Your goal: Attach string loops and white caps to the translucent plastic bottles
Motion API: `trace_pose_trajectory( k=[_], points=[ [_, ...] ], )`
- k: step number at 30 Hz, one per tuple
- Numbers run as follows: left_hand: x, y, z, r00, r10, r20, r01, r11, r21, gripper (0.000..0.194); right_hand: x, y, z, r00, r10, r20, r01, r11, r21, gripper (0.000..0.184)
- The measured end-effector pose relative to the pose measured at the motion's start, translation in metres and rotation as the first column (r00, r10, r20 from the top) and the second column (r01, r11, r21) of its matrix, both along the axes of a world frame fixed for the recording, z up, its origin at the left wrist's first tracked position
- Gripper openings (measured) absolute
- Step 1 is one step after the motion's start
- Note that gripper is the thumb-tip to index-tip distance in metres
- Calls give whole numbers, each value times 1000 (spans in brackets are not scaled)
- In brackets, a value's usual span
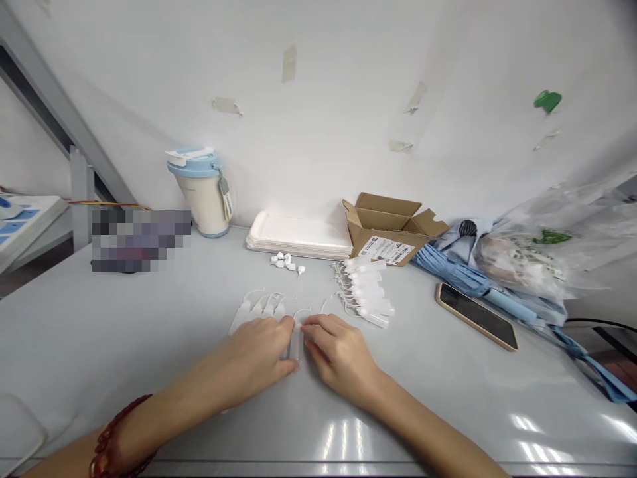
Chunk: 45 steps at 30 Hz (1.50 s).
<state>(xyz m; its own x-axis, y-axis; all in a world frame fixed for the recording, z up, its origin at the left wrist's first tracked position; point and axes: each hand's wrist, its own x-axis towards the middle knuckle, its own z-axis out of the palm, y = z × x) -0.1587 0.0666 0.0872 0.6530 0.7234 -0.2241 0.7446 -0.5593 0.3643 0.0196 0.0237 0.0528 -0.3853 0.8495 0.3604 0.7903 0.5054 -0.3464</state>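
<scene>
A small translucent plastic tube [295,346] with a thin curved white tail stands out between my hands at the middle of the table. My left hand [259,348] grips it from the left, index finger near its top and thumb near its lower end. From the other side my right hand [341,355] pinches at the tube's upper end; its exact fingertip contact is partly hidden. Several like tubes [256,309] lie in a row behind my left hand, partly covered by it. More tailed tubes [365,289] form a column to the right. Small white caps [283,260] sit in a cluster farther back.
A stack of white flat packs [298,234] and an open cardboard box [385,236] stand against the wall. At the left is a lidded cup [202,199]; at the right are a phone [476,317], a folded blue umbrella [458,271] and a plastic bag [522,259].
</scene>
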Motion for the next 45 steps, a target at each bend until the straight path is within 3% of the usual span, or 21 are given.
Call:
trace_pose_trajectory(
  k=[26, 30, 36, 41, 45],
  points=[
    [1, 3, -2, 998, 65, 2, -65, 998, -13, 39, 0, 2, 5, 998, -31, -60, 28, 999, -40, 19],
    [1, 5, 8, 981, 139, 137, -130, 989, -73, 49, 6, 4, 9, 982, -178, -70, 178, 984, -10, 11],
    [-1, 17, 22, 873, 342, 347, -289, 937, -197, 35, 7, 5, 15, 944, -324, 68, 330, 910, -251, 25],
    [-6, 30, 14, 832, 416, 366, -324, 901, -288, 33, 4, 7, 13, 902, -385, 193, 428, 854, -296, 31],
    [-9, 37, 5, 822, 415, 391, -254, 880, -401, 40, 5, 9, 12, 863, -422, 276, 492, 824, -280, 33]
  ],
)
